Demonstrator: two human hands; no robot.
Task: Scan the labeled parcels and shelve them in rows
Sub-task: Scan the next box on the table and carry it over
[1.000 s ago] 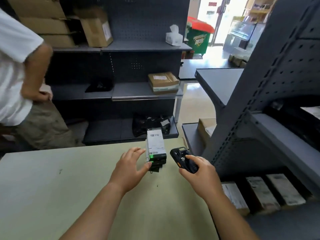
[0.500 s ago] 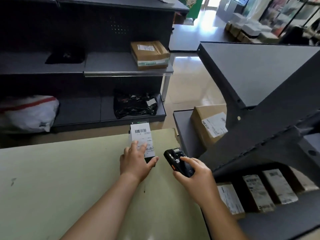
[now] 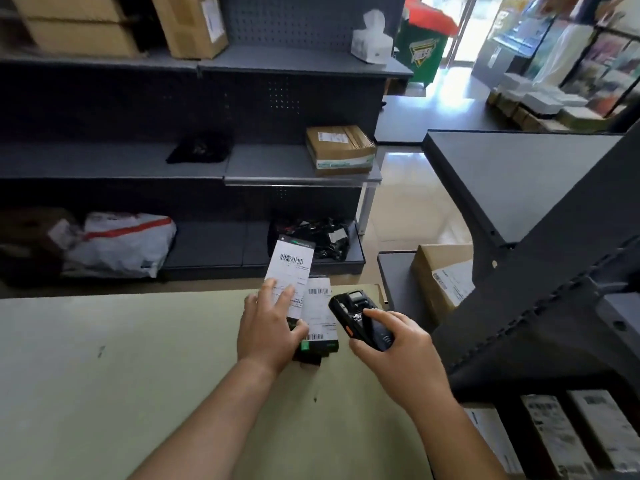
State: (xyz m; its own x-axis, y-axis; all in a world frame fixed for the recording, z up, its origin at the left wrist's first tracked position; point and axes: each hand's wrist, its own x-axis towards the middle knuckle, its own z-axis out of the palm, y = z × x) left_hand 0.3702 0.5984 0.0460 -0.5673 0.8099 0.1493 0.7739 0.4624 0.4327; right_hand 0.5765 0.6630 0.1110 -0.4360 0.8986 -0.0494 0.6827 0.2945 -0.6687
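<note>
My left hand (image 3: 268, 329) grips a parcel (image 3: 292, 268), fingers spread over its label. It is tilted up at the far edge of the table (image 3: 104, 375), above a second parcel (image 3: 320, 315) lying flat there. My right hand (image 3: 401, 351) clasps the scanner (image 3: 358, 317) just beside both, thumb on top.

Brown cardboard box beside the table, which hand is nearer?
Right. The right hand, gripping a black handheld scanner, is left of the box; the left hand, holding a labelled parcel, is farther left.
</note>
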